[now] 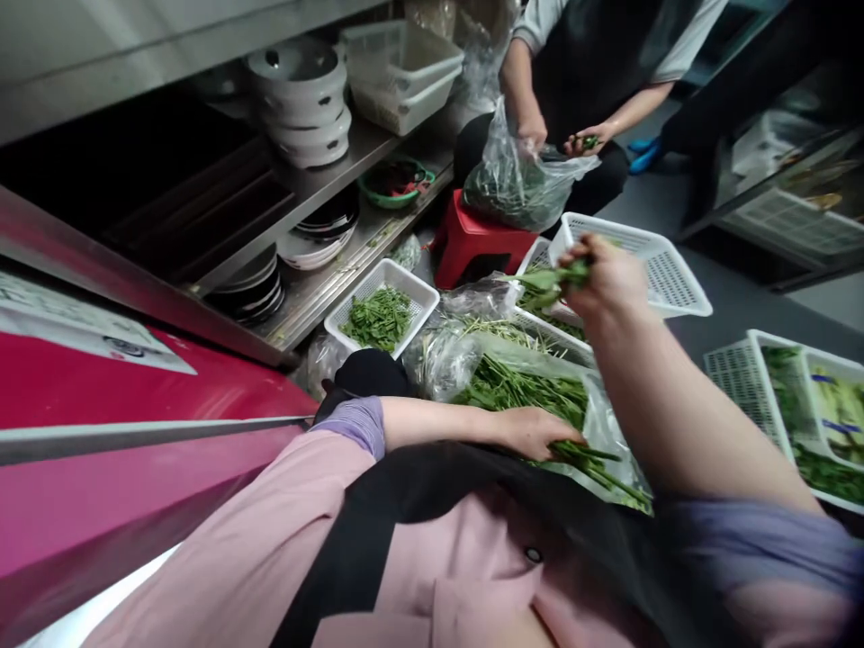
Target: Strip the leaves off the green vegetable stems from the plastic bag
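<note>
My left hand [533, 434] is closed around a bunch of long green stems [600, 468], low in front of my apron. Under and behind it lies an open plastic bag [614, 409] with more leafy green stalks [533, 391]. My right hand [604, 274] is raised further forward, fingers curled round some green leaves [571, 277] whose tips stick out to the left. It is slightly blurred and hangs in front of a white perforated basket [675, 270]. Left of the bag, a white basket [425, 301] holds short cut greens [378, 318].
Opposite, a person [607, 72] handles greens over a plastic bag [513, 193] on a red stool [465, 238]. Metal shelves [364, 157] with stacked white pots [301, 99] run along the left. More vegetables fill a white crate [760, 360] on the right.
</note>
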